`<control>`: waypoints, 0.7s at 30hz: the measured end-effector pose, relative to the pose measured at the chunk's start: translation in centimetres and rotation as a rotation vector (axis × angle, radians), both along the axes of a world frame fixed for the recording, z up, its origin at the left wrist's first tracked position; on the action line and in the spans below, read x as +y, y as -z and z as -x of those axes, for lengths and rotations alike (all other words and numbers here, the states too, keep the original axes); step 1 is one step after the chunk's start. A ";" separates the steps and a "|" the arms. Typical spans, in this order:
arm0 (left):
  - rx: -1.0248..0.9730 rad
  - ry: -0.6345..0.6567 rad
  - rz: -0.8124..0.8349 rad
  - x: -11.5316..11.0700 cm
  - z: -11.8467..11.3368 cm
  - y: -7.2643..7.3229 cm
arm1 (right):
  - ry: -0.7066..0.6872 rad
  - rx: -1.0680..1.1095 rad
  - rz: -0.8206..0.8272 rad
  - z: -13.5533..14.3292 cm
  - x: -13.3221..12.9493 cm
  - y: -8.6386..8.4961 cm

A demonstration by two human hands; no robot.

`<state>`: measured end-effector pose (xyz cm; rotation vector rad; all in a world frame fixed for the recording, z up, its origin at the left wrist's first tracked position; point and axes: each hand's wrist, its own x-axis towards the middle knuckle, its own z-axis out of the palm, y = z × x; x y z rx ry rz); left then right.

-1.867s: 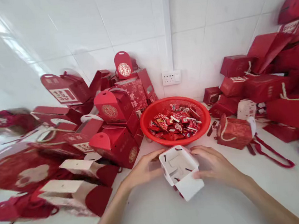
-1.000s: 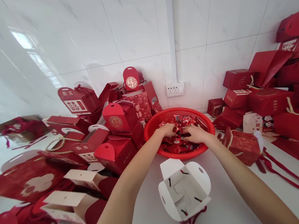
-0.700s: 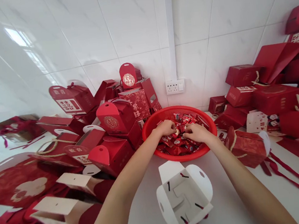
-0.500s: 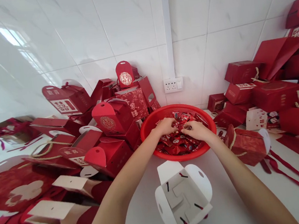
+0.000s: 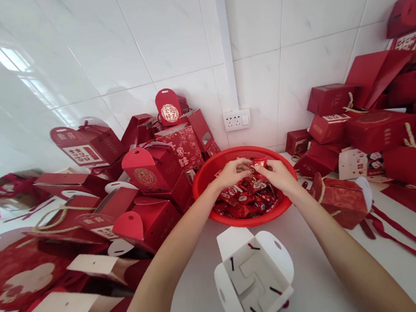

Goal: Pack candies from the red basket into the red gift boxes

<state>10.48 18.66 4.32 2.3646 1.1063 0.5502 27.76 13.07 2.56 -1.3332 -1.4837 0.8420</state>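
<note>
While both my arms stretch over the white counter (image 5: pixel 353 239), my left hand (image 5: pixel 232 172) and right hand (image 5: pixel 279 174) meet above the red basket (image 5: pixel 203 179). Between their fingertips I pinch a small red candy packet (image 5: pixel 259 163), both hands closed on it, raised just above the heap of wrapped candies (image 5: pixel 248 199) filling the basket. Nearer to me, well apart from my hands, an open white-lined gift box (image 5: pixel 255 278) sits on the counter, flaps spread. Red gift boxes (image 5: pixel 149 170) crowd the left side.
</note>
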 end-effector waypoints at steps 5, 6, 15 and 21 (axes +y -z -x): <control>0.311 -0.076 0.087 1.3 1.2 1.4 | -0.011 0.232 0.027 0.1 -0.2 0.0; 0.377 -0.094 0.106 1.6 1.4 1.6 | -0.014 0.258 0.034 0.2 -0.3 0.0; 0.466 -0.083 0.198 1.3 1.2 1.9 | 0.002 0.381 0.074 0.5 -0.8 -0.6; 0.139 -0.027 0.265 0.7 1.3 0.9 | 0.020 0.438 0.113 0.4 -0.9 -1.0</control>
